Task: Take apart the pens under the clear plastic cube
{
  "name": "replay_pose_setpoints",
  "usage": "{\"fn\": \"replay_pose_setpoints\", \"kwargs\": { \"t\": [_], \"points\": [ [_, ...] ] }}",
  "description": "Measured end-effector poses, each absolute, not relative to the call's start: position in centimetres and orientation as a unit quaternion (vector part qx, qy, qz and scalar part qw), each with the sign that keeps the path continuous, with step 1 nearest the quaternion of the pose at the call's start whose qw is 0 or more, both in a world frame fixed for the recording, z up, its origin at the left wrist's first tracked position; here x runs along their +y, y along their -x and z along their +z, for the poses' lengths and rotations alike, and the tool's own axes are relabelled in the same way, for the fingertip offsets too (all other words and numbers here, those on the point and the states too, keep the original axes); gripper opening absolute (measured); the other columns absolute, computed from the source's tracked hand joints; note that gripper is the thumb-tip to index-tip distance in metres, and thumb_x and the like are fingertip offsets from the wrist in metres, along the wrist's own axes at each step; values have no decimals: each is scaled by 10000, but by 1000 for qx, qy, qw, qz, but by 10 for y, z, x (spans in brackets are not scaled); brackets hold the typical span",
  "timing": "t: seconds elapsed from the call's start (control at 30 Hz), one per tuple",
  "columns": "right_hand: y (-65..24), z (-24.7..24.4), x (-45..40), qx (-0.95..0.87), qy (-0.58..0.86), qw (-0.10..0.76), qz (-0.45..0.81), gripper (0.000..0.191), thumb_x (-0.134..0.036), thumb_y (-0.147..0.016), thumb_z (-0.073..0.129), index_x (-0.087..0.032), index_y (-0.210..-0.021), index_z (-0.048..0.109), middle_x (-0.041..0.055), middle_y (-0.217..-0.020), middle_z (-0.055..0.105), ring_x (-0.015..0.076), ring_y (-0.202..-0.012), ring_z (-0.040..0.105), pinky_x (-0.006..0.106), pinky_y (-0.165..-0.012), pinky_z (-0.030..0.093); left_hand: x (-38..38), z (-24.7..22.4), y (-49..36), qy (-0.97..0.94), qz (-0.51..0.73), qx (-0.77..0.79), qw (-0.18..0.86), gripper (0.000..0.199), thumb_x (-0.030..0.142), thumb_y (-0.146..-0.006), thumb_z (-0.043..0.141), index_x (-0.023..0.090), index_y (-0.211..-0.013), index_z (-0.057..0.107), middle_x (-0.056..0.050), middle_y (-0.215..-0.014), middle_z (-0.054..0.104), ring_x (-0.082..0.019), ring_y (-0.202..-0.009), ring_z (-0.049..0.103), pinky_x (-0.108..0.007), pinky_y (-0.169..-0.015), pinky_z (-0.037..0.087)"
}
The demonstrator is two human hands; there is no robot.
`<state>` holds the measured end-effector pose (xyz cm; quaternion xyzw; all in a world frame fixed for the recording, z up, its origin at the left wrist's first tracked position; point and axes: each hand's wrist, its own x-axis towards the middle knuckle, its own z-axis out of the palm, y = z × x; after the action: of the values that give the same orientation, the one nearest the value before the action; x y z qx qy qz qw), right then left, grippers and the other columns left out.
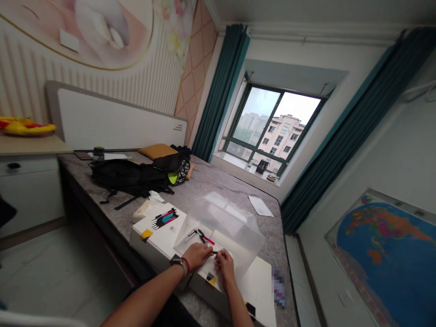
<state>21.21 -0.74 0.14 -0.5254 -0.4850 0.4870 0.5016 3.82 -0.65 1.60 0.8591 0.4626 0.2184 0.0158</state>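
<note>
Slim black pen piece [215, 252] sits pinched between the curled fingers of the left hand [196, 255] and right hand [225, 265], above a white cardboard box [153, 240], just beside a red-and-black pen [206, 237] and a clear plastic cover [223, 222].

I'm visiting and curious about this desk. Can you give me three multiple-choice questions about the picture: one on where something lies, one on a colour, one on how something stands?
1. Where do the bundled pens lie?
A. On the windowsill
B. On the white box
C. On the black backpack

2. What colour is the band beside the watch on the left hand's wrist?
A. Red
B. Green
C. Yellow

3. How do the teal curtains stand?
A. Drawn across the glass
B. Pulled to either side of the window
C. Taken down

Answers:
1. B, the pens rest on the box's top.
2. A, a red band shows next to the watch.
3. B, the glass shows uncovered between them.
</note>
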Motion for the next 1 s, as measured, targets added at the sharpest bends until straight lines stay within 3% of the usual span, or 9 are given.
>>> {"fn": "replay_pose_setpoints", "kwargs": {
  "t": [0.17,0.33,0.53,0.7,0.87,1.0],
  "points": [
    [-212,6,-7,-458,518,515,507,273,-363,-563,682,-193,-742,566,-26,-558,588,122,-448,503,206,-408,346,-6,16,-39,-857,208,471,3,341,409,-975,264,232,-957,555,-41,-837,636,-178,-784,604,-278,-694,426],
    [-210,11,-10,-460,521,531,485,365,-517,-617,683,-178,-690,570,7,-557,603,130,-452,508,221,-409,362,-6,18,-39,-866,191,462,2,329,392,-976,258,257,-1028,553,-42,-846,623,-175,-780,594,-283,-709,431],
    [-210,10,-10,-417,544,578,443,447,-603,-596,685,-183,-723,598,7,-537,590,143,-444,499,243,-406,377,-8,22,-38,-867,186,462,5,246,316,-959,316,246,-948,551,-53,-865,605,-192,-793,586,-309,-708,440],
    [-210,11,-11,-427,533,578,447,423,-539,-591,730,-175,-773,615,27,-602,625,165,-521,556,243,-429,402,-10,25,-36,-857,217,467,18,204,298,-945,346,221,-953,535,-67,-917,604,-194,-841,582,-314,-749,443],
    [-211,10,-13,-453,531,561,445,370,-488,-626,729,-162,-769,626,21,-627,628,146,-535,557,233,-454,410,-10,25,-36,-851,223,475,37,323,443,-959,323,208,-912,539,-52,-832,620,-191,-796,583,-304,-719,424],
    [-212,9,-12,-455,540,548,449,336,-441,-651,713,-157,-810,629,26,-653,644,145,-567,575,237,-493,439,-8,23,-37,-851,221,475,41,373,427,-977,268,203,-892,554,-52,-819,621,-176,-780,576,-289,-714,409]
  ]
}}
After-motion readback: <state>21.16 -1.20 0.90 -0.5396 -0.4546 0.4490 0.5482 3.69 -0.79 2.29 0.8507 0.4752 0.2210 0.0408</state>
